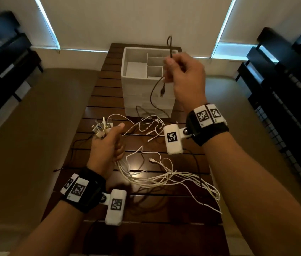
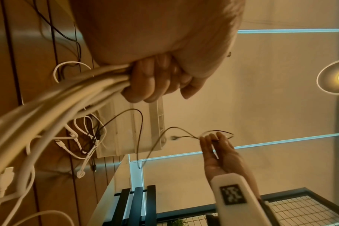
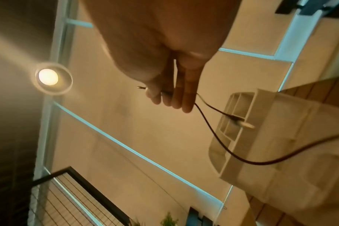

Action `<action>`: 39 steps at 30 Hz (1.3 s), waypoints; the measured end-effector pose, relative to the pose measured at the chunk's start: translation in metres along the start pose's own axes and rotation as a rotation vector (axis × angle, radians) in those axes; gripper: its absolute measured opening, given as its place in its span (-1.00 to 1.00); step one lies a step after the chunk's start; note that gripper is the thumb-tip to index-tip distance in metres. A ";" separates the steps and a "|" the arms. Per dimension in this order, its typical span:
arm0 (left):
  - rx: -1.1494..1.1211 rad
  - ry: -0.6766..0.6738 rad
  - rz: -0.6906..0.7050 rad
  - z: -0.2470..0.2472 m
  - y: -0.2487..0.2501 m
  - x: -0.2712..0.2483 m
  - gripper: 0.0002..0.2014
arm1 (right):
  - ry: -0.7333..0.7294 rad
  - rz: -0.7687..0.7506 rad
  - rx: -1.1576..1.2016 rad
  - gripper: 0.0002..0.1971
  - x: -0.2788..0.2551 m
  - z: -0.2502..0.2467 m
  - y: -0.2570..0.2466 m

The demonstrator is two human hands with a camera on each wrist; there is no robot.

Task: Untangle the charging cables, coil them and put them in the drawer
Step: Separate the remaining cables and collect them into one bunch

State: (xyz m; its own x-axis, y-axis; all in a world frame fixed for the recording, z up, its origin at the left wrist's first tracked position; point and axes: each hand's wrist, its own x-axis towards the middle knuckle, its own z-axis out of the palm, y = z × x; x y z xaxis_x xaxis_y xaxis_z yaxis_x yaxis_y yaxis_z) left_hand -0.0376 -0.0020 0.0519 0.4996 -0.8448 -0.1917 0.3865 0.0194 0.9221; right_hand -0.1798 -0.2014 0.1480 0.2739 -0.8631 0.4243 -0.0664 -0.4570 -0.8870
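Landmark: white drawer box (image 1: 148, 93), standing upright on the slatted wooden bench (image 1: 109, 100), its open top split into several compartments. Left of the box and nearer the person, the left hand (image 1: 107, 146) is raised over the bench, fingers curled tight round a bundle of white charging cables (image 1: 146, 179); their USB plugs (image 1: 102, 127) fan out above the fist. In the left wrist view the fingers (image 2: 145, 85) wrap fully round the bundle (image 2: 54, 97). Below the fist the white cables trail down onto the bench and spread in loose strands toward the right, in front of the box. A thin black cable (image 1: 80, 143) lies on the bench to the left of the left hand. Just in front of the box base, a smaller knot of white and black cables (image 1: 150, 124) lies on the slats, touching or nearly touching the box; cannot tell which. Right hand (image 1: 184, 74) is held up over the box's right rim, pinching a dark cable (image 1: 154, 91) between thumb and fingers. One short end loops up above the hand; a USB plug (image 1: 162, 91) hangs just below the hand, in front of the box's upper wall. The rest of the dark cable curves down the box front to the knot at its base. Right wrist view: fingers (image 3: 176, 94) close on the dark cable (image 3: 221, 146), the box (image 3: 261, 137) beyond. Both wrists carry black straps with white marker blocks.
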 end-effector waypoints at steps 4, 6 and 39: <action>-0.005 0.019 0.007 0.006 0.003 -0.004 -0.65 | -0.059 0.048 -0.075 -0.86 -0.006 -0.002 -0.006; -0.010 0.012 0.051 0.012 0.009 -0.005 -0.73 | -0.044 0.040 -0.053 -0.87 -0.017 -0.005 -0.006; 0.216 -0.228 -0.008 0.030 -0.005 -0.017 -0.62 | -0.384 0.556 0.317 -0.70 -0.079 0.043 -0.020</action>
State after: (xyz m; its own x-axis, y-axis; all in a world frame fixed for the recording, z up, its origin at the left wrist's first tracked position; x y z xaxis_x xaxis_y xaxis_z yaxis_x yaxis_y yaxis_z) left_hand -0.0709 -0.0036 0.0608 0.3011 -0.9431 -0.1413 0.2036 -0.0812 0.9757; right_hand -0.1590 -0.1149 0.1248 0.6007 -0.7863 -0.1443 -0.0287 0.1591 -0.9868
